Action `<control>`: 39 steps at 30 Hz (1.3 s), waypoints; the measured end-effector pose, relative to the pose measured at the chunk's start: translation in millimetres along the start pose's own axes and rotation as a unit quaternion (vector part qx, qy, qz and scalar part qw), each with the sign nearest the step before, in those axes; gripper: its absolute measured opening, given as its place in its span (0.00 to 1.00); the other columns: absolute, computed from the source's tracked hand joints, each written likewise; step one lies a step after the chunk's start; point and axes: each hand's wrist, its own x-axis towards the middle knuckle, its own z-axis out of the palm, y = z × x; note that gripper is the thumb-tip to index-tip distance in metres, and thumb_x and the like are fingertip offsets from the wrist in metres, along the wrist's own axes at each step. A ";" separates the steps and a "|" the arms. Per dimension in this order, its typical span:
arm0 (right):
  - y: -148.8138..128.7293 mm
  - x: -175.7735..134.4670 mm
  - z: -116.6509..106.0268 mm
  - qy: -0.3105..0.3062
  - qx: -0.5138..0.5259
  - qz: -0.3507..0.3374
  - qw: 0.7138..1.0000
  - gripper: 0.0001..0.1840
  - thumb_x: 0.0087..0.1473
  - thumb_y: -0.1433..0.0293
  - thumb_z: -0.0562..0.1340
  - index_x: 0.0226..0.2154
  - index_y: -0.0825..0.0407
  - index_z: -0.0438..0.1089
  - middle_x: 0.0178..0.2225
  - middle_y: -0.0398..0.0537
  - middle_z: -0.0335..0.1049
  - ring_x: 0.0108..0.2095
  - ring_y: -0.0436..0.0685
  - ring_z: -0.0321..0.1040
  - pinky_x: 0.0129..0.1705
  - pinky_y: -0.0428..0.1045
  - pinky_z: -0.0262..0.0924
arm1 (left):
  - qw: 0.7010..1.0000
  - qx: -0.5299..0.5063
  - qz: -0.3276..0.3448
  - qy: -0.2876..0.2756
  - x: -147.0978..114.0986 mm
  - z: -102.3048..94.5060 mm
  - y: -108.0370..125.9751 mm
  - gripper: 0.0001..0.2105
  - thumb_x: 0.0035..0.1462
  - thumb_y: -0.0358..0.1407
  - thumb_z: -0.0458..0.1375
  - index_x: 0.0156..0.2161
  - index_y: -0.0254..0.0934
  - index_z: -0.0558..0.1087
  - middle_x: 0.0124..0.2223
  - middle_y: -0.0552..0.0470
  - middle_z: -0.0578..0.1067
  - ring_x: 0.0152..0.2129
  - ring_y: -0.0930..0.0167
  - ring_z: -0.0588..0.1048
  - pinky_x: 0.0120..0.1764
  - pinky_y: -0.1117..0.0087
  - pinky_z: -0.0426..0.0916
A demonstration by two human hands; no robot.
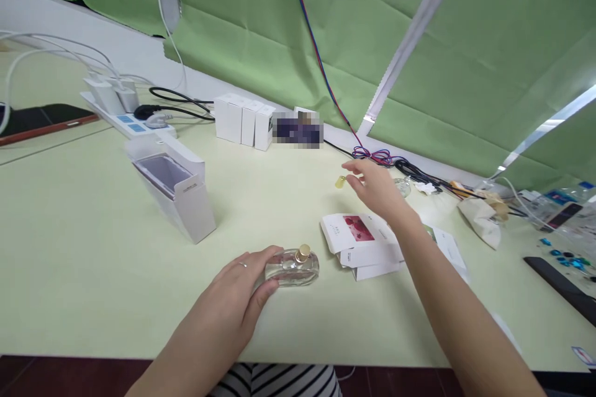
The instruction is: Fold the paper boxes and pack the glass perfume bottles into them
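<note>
A clear glass perfume bottle [291, 274] with a gold neck top [303, 253] stands near the table's front edge. My left hand [239, 288] is wrapped around its left side, thumb in front and fingers behind. Farther back on the right, my right hand [372, 183] reaches over the table with its thumb and fingers apart. A small yellowish cap [340, 182] is just left of the thumb tip; whether they touch is hard to see. Below the right wrist lie flattened white cartons [372, 254], one with a red picture.
An open white box [184, 211] with a grey lining stands at left. Behind it are a power strip [135, 124] with plugs and several white boxes [242, 121]. Coiled cables [410, 170], crumpled paper [482, 217] and a dark bar [559, 288] occupy the right side.
</note>
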 end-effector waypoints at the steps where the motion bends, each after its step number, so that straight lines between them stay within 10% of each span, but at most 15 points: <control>1: 10.6 14.8 4.8 -0.024 -0.013 0.011 1.000 0.14 0.62 0.75 0.58 0.50 0.55 0.69 0.52 0.57 0.71 0.51 0.60 0.70 0.56 0.59 0.63 | 1.000 0.002 -0.005 0.000 0.0 0.1 0.0 0.15 0.66 0.41 0.47 0.54 0.45 0.68 0.50 0.53 0.79 0.46 0.65 0.78 0.46 0.63 0.76; 8: 38.8 45.1 30.1 -0.109 -0.030 0.020 0.993 0.14 0.62 0.64 0.62 0.47 0.54 0.70 0.47 0.50 0.72 0.43 0.56 0.72 0.46 0.57 0.69 | 1.000 -0.001 -0.011 0.003 0.4 1.6 1.0 0.16 0.65 0.40 0.47 0.54 0.44 0.70 0.50 0.52 0.79 0.46 0.64 0.78 0.48 0.60 0.76; 19: -71.2 -63.3 -34.3 -0.083 0.084 -0.282 0.952 0.09 0.57 0.74 0.59 0.40 0.53 0.72 0.35 0.48 0.76 0.34 0.55 0.72 0.34 0.49 0.68 | 1.000 -0.010 0.010 0.020 0.7 1.5 2.9 0.14 0.65 0.38 0.48 0.53 0.44 0.70 0.47 0.53 0.80 0.44 0.65 0.79 0.47 0.63 0.76; 26: -72.5 -95.2 -1.4 -0.016 -0.002 -0.293 0.956 0.22 0.62 0.75 0.54 0.58 0.62 0.61 0.45 0.60 0.75 0.42 0.63 0.73 0.40 0.57 0.73 | 1.000 0.001 0.001 0.018 0.0 2.6 2.7 0.14 0.66 0.39 0.48 0.53 0.44 0.69 0.50 0.52 0.79 0.46 0.64 0.78 0.48 0.60 0.75; 35: -70.9 -110.8 36.6 -0.022 0.069 -0.205 0.976 0.43 0.50 0.78 0.66 0.62 0.45 0.47 0.45 0.53 0.77 0.38 0.63 0.78 0.32 0.55 0.76 | 1.000 -0.028 0.000 -0.008 -5.1 3.2 7.5 0.15 0.67 0.39 0.47 0.56 0.45 0.66 0.50 0.52 0.78 0.47 0.66 0.77 0.48 0.61 0.75; 39: -72.5 -110.8 44.0 -0.030 0.092 -0.168 0.981 0.38 0.53 0.78 0.63 0.61 0.44 0.49 0.41 0.49 0.77 0.36 0.62 0.78 0.30 0.53 0.75 | 0.990 -0.028 -0.039 0.135 -7.1 -23.9 5.2 0.16 0.64 0.45 0.54 0.55 0.48 0.65 0.53 0.53 0.73 0.49 0.66 0.74 0.52 0.61 0.74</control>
